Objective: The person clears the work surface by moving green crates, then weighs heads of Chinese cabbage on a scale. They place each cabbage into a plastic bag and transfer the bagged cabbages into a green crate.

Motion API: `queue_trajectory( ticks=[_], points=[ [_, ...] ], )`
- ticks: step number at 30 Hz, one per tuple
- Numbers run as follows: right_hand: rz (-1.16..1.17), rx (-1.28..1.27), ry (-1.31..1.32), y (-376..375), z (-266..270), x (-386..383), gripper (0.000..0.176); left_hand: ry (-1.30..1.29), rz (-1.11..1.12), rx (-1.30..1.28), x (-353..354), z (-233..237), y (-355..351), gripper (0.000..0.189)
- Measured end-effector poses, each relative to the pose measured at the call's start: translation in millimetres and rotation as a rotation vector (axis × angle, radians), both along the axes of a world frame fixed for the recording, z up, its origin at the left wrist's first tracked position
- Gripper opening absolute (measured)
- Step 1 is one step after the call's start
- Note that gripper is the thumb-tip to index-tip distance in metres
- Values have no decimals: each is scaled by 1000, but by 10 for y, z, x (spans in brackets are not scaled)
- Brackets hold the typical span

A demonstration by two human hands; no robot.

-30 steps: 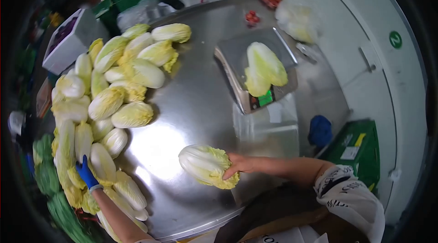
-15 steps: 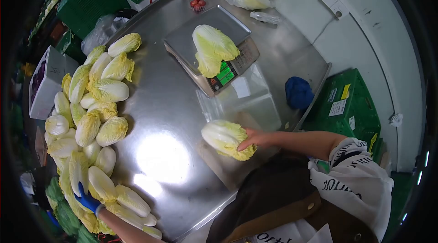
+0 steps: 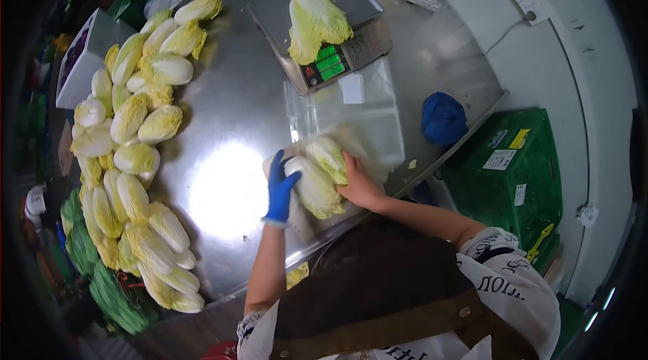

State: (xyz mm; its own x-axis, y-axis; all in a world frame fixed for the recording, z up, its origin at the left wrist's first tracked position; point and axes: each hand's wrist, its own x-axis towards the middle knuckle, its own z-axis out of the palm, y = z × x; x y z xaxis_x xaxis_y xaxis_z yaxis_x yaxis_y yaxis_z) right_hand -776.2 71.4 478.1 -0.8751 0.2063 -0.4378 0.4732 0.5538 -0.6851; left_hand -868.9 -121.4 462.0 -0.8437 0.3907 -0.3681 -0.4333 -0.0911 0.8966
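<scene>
A pale green napa cabbage [image 3: 317,177] lies near the front edge of the steel table [image 3: 229,123], on a clear plastic bag. My left hand [image 3: 279,188], in a blue glove, presses against its left side. My bare right hand [image 3: 358,183] grips its right side. Both hands clasp the same cabbage between them. Another cabbage [image 3: 312,22] rests on the weighing scale [image 3: 337,59] at the back of the table.
Several cabbages are piled along the table's left side [image 3: 128,130]. A stack of clear bags [image 3: 358,103] lies in front of the scale. A blue cloth [image 3: 443,119] sits at the right edge. Green crates [image 3: 513,171] stand on the right, a white box [image 3: 84,56] at far left.
My left hand left the pile on the left and came onto the cabbage. My right hand drew the cabbage closer to the front edge, onto the bag.
</scene>
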Motion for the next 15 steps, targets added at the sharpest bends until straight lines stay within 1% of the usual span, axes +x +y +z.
queue_trajectory(
  ticks=[1,2,3,5,6,8,9,10,11,12,13,14,15],
  points=[
    [47,57,-10,-10,-188,45,92,132,30,-146,116,-438,82,61],
    [93,114,-20,-21,-321,101,93,262,56,-293,229,-731,128,59],
    [106,142,2,-28,-302,106,93,328,110,-347,289,-694,173,58],
    [173,103,51,108,-253,97,89,461,215,-454,384,-614,217,55],
    [206,77,68,158,-169,113,86,518,183,-493,449,-510,154,55],
    [124,135,228,353,-39,126,77,648,128,-565,452,-203,3,54],
    [84,163,314,472,-10,139,72,587,256,-565,491,-55,-61,49],
    [-24,197,347,589,-66,168,66,560,445,-714,545,-103,-164,38],
    [-122,223,384,709,-175,169,60,171,542,-454,564,-254,-283,30],
    [-245,65,269,799,-299,162,58,-201,634,-174,602,-505,-462,22],
    [-342,-101,144,865,-483,149,57,-326,347,285,675,-967,-761,19],
    [-309,-260,17,961,-806,117,57,-163,185,62,677,-731,-586,23],
    [-405,-386,-65,801,-761,32,59,-221,244,27,822,-1319,-527,34]
  ],
)
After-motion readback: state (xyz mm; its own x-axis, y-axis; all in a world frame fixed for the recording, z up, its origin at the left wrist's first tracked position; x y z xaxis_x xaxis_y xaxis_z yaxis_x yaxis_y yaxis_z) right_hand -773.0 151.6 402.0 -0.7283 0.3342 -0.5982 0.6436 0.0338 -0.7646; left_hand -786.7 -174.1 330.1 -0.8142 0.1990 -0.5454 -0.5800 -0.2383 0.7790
